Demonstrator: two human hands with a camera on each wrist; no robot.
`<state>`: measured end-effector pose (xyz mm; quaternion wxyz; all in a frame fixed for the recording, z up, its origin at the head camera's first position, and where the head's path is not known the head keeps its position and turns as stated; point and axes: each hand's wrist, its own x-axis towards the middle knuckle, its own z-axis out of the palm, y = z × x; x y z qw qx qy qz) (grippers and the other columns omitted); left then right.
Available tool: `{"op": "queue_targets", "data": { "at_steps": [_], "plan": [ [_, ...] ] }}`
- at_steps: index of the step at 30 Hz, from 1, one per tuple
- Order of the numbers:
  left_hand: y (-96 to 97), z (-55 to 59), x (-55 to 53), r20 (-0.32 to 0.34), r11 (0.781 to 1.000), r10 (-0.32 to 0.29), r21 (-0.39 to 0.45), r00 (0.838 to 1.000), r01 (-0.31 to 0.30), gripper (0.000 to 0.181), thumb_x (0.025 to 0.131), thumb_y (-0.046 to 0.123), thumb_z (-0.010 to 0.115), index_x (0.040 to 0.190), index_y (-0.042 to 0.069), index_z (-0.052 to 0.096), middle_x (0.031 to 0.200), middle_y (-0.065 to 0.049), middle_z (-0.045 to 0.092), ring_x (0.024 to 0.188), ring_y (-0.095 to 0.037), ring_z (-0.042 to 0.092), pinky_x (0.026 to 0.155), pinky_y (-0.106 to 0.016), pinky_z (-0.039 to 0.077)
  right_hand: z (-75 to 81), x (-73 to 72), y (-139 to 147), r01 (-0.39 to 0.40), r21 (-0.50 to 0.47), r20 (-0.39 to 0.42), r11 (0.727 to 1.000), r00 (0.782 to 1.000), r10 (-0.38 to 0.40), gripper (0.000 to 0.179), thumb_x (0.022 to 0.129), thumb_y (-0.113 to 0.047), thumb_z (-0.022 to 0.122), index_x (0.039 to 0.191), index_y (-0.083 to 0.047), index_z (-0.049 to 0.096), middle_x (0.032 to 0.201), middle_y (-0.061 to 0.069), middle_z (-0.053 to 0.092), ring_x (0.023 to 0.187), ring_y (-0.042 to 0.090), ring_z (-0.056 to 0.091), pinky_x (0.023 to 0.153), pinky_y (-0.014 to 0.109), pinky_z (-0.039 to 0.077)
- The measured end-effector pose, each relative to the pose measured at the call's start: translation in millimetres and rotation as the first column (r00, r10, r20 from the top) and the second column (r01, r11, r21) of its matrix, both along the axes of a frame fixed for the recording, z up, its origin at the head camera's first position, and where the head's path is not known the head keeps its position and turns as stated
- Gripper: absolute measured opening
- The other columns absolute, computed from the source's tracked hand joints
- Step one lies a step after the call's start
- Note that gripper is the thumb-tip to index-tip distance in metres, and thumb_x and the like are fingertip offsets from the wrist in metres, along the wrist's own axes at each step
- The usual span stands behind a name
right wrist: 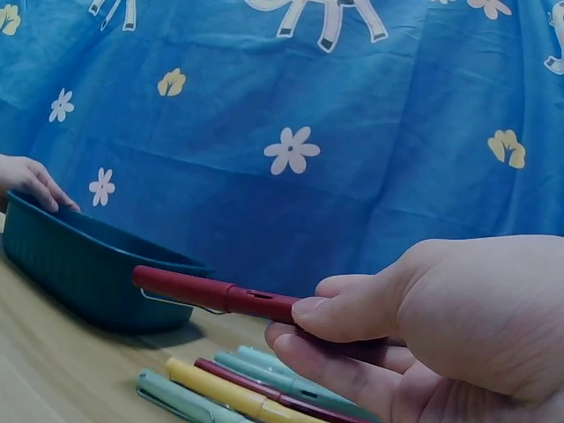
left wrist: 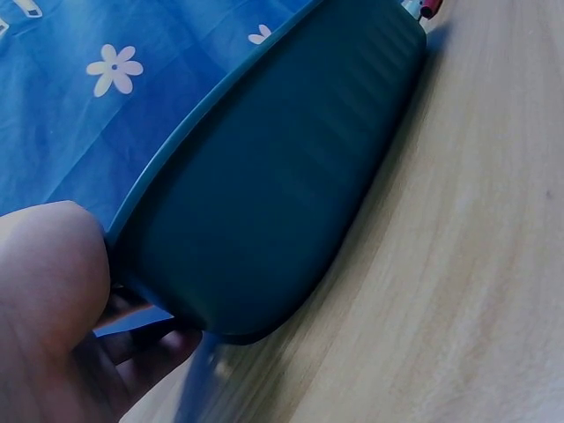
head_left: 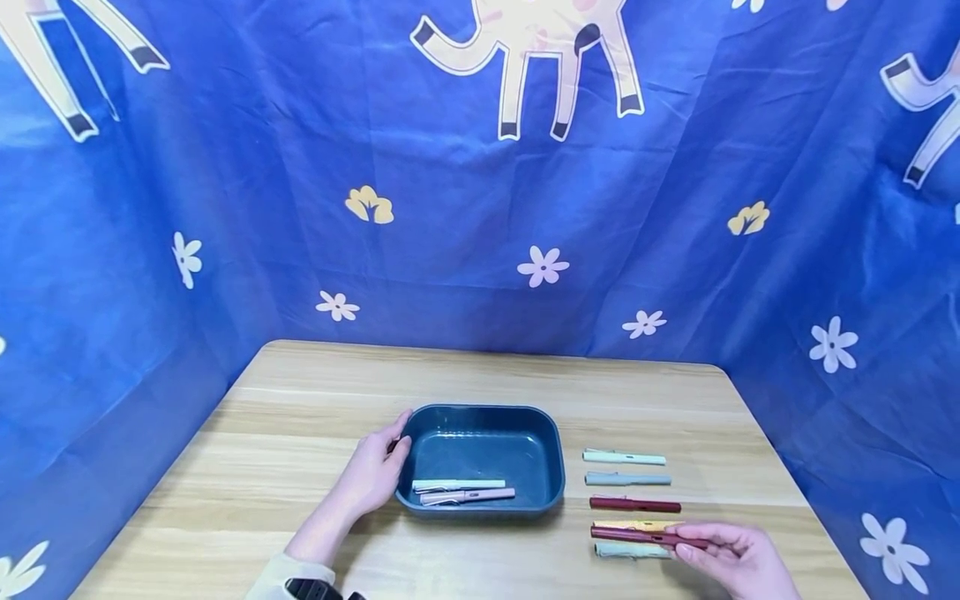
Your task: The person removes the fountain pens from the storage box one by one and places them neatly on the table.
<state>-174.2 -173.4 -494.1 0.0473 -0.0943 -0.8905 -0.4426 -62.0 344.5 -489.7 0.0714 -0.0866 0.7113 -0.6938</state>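
My left hand (head_left: 372, 472) grips the left end of a dark teal plastic box (head_left: 487, 454). In the left wrist view the thumb lies at the rim and fingertips (left wrist: 181, 344) reach the lower edge. Inside the box, near its front wall, lie a pale mint pen (head_left: 459, 484) and a pale pinkish pen (head_left: 472, 496). My right hand (head_left: 738, 557) pinches a dark red fountain pen (right wrist: 189, 285) between thumb and fingers, its clip end pointing left toward the box. In the right wrist view this pen is held above the other pens.
Right of the box, several pens lie in a column: a mint pen (head_left: 624, 457), a grey-blue pen (head_left: 628, 479), another dark red pen (head_left: 634, 504), a yellow pen (head_left: 637, 526) and a green pen (head_left: 632, 550). A blue patterned curtain (head_left: 450, 275) surrounds the wooden table (head_left: 322, 383).
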Motion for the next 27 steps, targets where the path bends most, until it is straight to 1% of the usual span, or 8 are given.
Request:
{"op": "queue_targets", "data": {
  "at_steps": [2,7,11,14,17,19,23,27],
  "plan": [
    [-0.5,-0.1,-0.7,-0.003,1.000,0.001,-0.004,1.000,-0.001,0.050,0.111,0.009,0.051,0.159,-0.002,0.043,0.158,-0.025,0.046,0.145,-0.039,0.045,0.121,-0.054,0.034,-2.1,0.8,0.8,-0.016,0.005,-0.018,1.000,1.000,0.016,0.024,0.092,0.011,0.073,0.115,0.016,0.073,0.108,0.010,0.080,0.099,0.020,0.077,0.082,0.035,0.064],
    [-1.1,0.2,-1.9,-0.005,1.000,0.001,-0.008,1.000,-0.001,0.050,0.111,0.009,0.051,0.159,-0.002,0.043,0.157,-0.025,0.047,0.145,-0.039,0.045,0.121,-0.054,0.034,-8.6,3.4,4.5,-0.093,-0.066,-0.005,0.993,0.996,0.093,0.025,0.092,0.015,0.071,0.117,0.014,0.074,0.111,0.012,0.079,0.101,0.022,0.077,0.085,0.034,0.063],
    [-1.5,0.6,-1.8,0.003,1.000,0.001,-0.004,1.000,-0.001,0.050,0.111,0.010,0.050,0.159,-0.002,0.043,0.157,-0.025,0.046,0.145,-0.039,0.045,0.121,-0.053,0.034,-11.7,6.0,6.9,-0.138,-0.138,0.074,0.981,0.986,0.149,0.026,0.094,0.015,0.069,0.118,0.008,0.077,0.114,0.012,0.078,0.105,0.022,0.076,0.090,0.035,0.061],
    [-1.7,0.6,-1.4,0.007,1.000,0.003,-0.002,1.000,-0.003,0.050,0.111,0.010,0.050,0.159,-0.002,0.043,0.158,-0.025,0.046,0.145,-0.039,0.045,0.121,-0.053,0.034,-13.5,8.3,9.4,-0.154,-0.184,0.150,0.971,0.972,0.182,0.029,0.095,0.014,0.068,0.117,0.001,0.080,0.114,0.011,0.078,0.107,0.021,0.075,0.093,0.034,0.060],
    [-1.6,0.4,-0.9,0.011,1.000,0.006,0.002,1.000,-0.006,0.050,0.112,0.011,0.050,0.159,-0.002,0.043,0.158,-0.025,0.046,0.146,-0.038,0.044,0.121,-0.053,0.034,-17.1,9.4,12.9,-0.186,-0.231,0.175,0.955,0.958,0.229,0.032,0.097,0.015,0.064,0.118,-0.001,0.080,0.116,0.011,0.078,0.109,0.020,0.074,0.095,0.035,0.059],
    [-1.6,0.0,-0.6,0.011,1.000,0.006,0.000,1.000,-0.006,0.050,0.112,0.011,0.050,0.159,-0.002,0.043,0.158,-0.024,0.046,0.145,-0.038,0.044,0.121,-0.053,0.034,-19.0,9.5,14.8,-0.192,-0.234,0.196,0.953,0.951,0.240,0.034,0.098,0.016,0.062,0.119,-0.003,0.080,0.117,0.010,0.078,0.111,0.020,0.073,0.096,0.036,0.058],
    [-1.1,-0.8,-0.4,0.009,1.000,0.007,-0.005,1.000,-0.007,0.050,0.111,0.011,0.050,0.159,-0.002,0.043,0.158,-0.024,0.046,0.145,-0.038,0.045,0.121,-0.053,0.034,-22.2,9.5,19.1,-0.185,-0.197,0.246,0.963,0.941,0.231,0.033,0.098,0.013,0.063,0.119,-0.006,0.081,0.118,0.007,0.078,0.112,0.019,0.073,0.097,0.037,0.058],
    [-0.5,-1.1,-0.4,0.011,1.000,0.007,-0.001,1.000,-0.007,0.050,0.111,0.011,0.050,0.159,-0.002,0.043,0.158,-0.025,0.046,0.145,-0.038,0.044,0.121,-0.053,0.034,-25.3,9.3,23.3,-0.192,-0.188,0.258,0.963,0.937,0.237,0.033,0.098,0.012,0.064,0.119,-0.007,0.082,0.118,0.006,0.078,0.111,0.018,0.073,0.097,0.036,0.058]
  ]
}}
